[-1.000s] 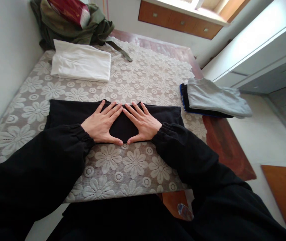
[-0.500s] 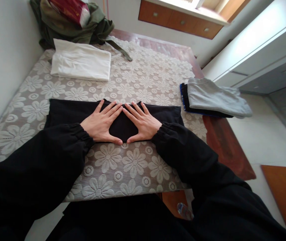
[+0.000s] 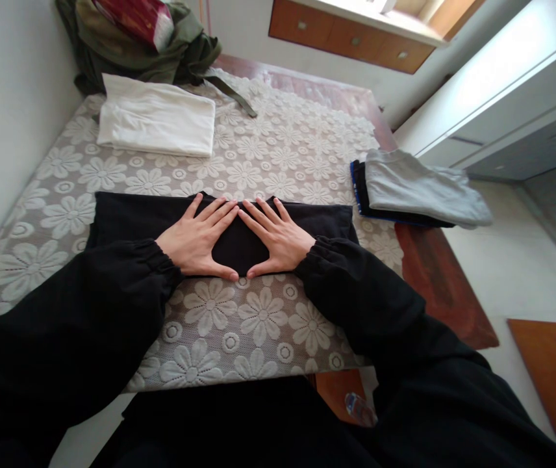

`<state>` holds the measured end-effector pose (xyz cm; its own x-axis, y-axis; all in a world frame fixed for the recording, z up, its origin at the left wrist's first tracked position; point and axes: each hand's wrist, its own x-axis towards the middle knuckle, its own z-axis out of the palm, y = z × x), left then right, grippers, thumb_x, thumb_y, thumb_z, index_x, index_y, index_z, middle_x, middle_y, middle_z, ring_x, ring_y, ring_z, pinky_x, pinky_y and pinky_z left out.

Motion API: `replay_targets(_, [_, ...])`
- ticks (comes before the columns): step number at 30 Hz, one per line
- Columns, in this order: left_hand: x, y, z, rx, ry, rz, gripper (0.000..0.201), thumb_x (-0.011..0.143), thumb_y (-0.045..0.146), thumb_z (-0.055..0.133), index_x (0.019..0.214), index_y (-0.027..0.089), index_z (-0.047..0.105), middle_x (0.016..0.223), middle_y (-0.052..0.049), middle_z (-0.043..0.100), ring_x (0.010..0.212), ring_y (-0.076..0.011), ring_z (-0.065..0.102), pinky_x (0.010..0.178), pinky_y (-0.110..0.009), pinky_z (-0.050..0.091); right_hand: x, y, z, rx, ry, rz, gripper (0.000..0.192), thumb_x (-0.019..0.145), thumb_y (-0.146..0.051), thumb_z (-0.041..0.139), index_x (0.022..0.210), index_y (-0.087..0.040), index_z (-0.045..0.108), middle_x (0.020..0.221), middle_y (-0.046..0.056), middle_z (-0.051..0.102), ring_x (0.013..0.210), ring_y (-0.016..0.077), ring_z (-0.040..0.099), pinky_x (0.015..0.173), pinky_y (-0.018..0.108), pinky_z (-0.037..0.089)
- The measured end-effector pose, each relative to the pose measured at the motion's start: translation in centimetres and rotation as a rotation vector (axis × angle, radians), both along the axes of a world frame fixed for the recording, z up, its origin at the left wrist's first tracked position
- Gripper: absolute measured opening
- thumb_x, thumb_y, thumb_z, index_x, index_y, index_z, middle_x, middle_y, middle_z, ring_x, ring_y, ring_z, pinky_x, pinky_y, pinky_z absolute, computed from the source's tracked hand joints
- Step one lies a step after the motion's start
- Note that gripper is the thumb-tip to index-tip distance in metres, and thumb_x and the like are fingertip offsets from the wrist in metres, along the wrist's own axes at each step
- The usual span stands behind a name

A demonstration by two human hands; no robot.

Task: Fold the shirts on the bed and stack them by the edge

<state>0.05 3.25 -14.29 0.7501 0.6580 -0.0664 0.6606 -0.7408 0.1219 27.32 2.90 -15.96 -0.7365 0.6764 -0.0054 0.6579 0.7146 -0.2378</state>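
Observation:
A folded black garment [image 3: 132,218] lies as a long flat strip across the lace-covered table [image 3: 263,315] in front of me. Flat on its middle rests my left hand [image 3: 197,240], fingers stretched and pointing away from me. My right hand [image 3: 278,237] mirrors it, also open with the palm down on the cloth. The index fingertips nearly meet, and the thumbs come close together at the garment's near edge, framing a patch of black fabric. Neither hand grips anything. Parts of the garment are hidden under my hands and sleeves.
Farther back on the left is a folded white cloth [image 3: 158,117], before a green bag [image 3: 146,58] with a red package [image 3: 136,19] on it. At the table's right edge sits a stack of folded clothes, a grey garment [image 3: 419,185] on top. Drawers [image 3: 351,39] stand beyond.

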Motion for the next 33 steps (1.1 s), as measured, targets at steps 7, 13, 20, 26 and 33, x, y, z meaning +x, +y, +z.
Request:
replay_targets(7, [-0.06, 0.08, -0.13, -0.005, -0.01, -0.001, 0.139, 0.08, 0.101, 0.048, 0.176, 0.007, 0.013, 0.182, -0.02, 0.019, 0.171, -0.0383, 0.013, 0.136, -0.056, -0.011, -0.05, 0.01, -0.02, 0.002, -0.005, -0.001, 0.134, 0.082, -0.096, 0.061, 0.179, -0.014, 0.015, 0.184, 0.019, 0.01, 0.169, 0.0484, 0.003, 0.134, 0.073, -0.001])
replay_targets(13, [-0.11, 0.07, -0.2, -0.003, -0.012, -0.001, 0.139, 0.081, 0.101, 0.048, 0.176, 0.008, 0.012, 0.182, -0.02, 0.019, 0.171, -0.0389, 0.012, 0.136, -0.056, -0.011, -0.03, -0.07, 0.02, 0.005, -0.008, -0.003, 0.134, 0.083, -0.097, 0.059, 0.179, -0.014, 0.016, 0.184, 0.018, 0.011, 0.169, 0.0482, 0.004, 0.134, 0.073, -0.002])
replay_targets(20, [-0.03, 0.07, -0.17, 0.003, -0.005, -0.002, 0.139, 0.081, 0.102, 0.046, 0.175, 0.005, 0.013, 0.182, -0.02, 0.018, 0.171, -0.0371, 0.011, 0.136, -0.055, -0.013, -0.06, 0.01, -0.1, 0.011, -0.016, -0.001, 0.134, 0.083, -0.096, 0.06, 0.178, -0.013, 0.017, 0.184, 0.019, 0.01, 0.169, 0.0487, 0.004, 0.133, 0.073, -0.002])
replay_targets(26, [-0.04, 0.08, -0.16, 0.004, 0.002, 0.003, 0.14, 0.08, 0.101, 0.049, 0.176, 0.007, 0.011, 0.182, -0.02, 0.019, 0.171, -0.0392, 0.012, 0.137, -0.056, -0.01, -0.03, 0.03, -0.18, 0.018, -0.007, 0.004, 0.134, 0.083, -0.096, 0.06, 0.179, -0.015, 0.014, 0.184, 0.018, 0.01, 0.169, 0.0489, 0.005, 0.134, 0.073, -0.001])
replay_targets(33, [-0.11, 0.08, -0.24, 0.008, -0.005, -0.001, 0.138, 0.082, 0.102, 0.045, 0.176, 0.007, 0.011, 0.182, -0.019, 0.018, 0.171, -0.0379, 0.013, 0.136, -0.055, -0.012, 0.01, 0.04, -0.25, 0.015, -0.008, 0.006, 0.134, 0.083, -0.096, 0.059, 0.179, -0.015, 0.012, 0.184, 0.018, 0.01, 0.169, 0.049, 0.004, 0.133, 0.074, -0.001])
